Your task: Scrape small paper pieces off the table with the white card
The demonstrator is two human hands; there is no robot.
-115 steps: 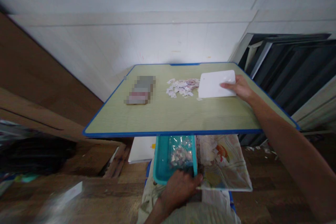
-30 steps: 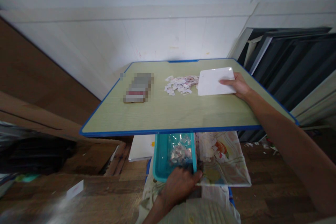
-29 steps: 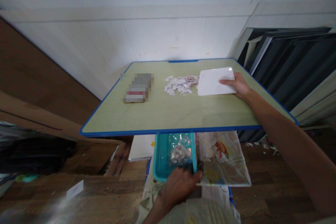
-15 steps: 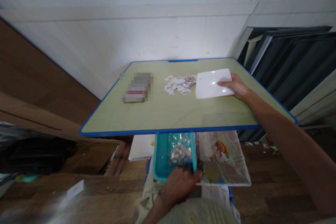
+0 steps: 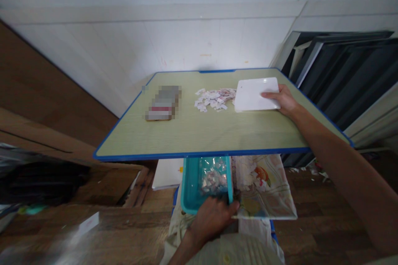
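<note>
Above the pale green, blue-edged tabletop, as the head view is showing it, your right hand is holding a flat, glossy white panel with rounded corners. Its thumb is lying across the panel's face and its fingers are going behind the right edge, so you are pinching it firmly with no visible gap. The panel's left edge is standing right at a loose heap of small white and pinkish paper scraps; whether its lower edge is touching the table, you cannot tell. Judging by its thin, even shape, you are probably handling something light and fairly stiff, perhaps plastic, whose shine is hinting at a slippery surface; the right edge is looking like a sound place for holding it, thumb on top and fingers spread beneath. The scraps are likely weighing almost nothing and sliding or scattering easily. Below the table edge, your left hand is resting at the near end of a teal plastic tray, its thumb pointing toward a fruit-patterned, shallow tray. Its other fingers are curling out of sight, so you cannot tell how tightly they are closing or on what. Inside the teal tray, small pale bits are lying under shiny clear plastic.
</note>
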